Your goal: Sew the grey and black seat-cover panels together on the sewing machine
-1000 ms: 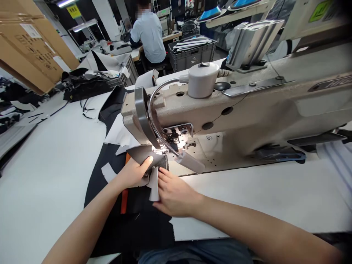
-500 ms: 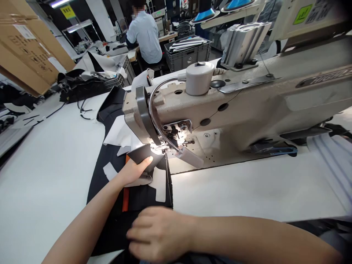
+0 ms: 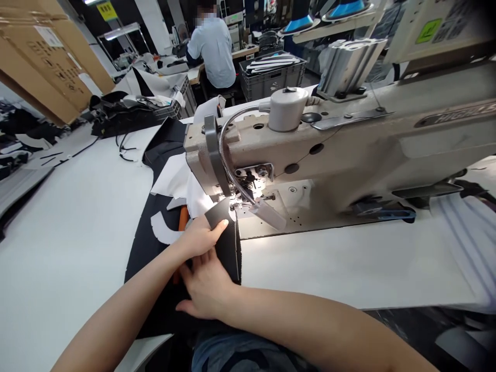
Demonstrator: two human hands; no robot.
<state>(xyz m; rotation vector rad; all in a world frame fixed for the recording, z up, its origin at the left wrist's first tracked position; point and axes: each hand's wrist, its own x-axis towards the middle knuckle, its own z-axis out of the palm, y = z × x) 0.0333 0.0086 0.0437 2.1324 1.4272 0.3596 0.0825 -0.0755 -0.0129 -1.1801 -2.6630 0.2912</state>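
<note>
My left hand (image 3: 199, 237) is closed on a dark grey fabric flap (image 3: 217, 213), thumb on top, just in front of the lit needle area (image 3: 248, 188) of a sewing machine (image 3: 341, 137). My right hand (image 3: 209, 287) lies open and palm down on a large black fabric piece (image 3: 145, 245), thumb spread, its fingertips partly under my left hand. White patches (image 3: 163, 230) and an orange strip (image 3: 183, 218) show on the black fabric. Some of the orange strip is hidden by my hands. Near the needle, white material (image 3: 197, 199) lies on the left side.
A flexible lamp (image 3: 269, 214) hangs before the needle area. Blue-handled snips (image 3: 395, 214) lie under the machine arm, with striped cloth (image 3: 465, 243) at right. Cardboard boxes (image 3: 50, 62) stand back left. Another person (image 3: 213, 49) sits beyond, beside a grey crate (image 3: 271, 80).
My right hand has moved forward from the front edge and flattened onto the black fabric beside my left hand. My left hand still grips the grey flap. The view has shifted slightly.
</note>
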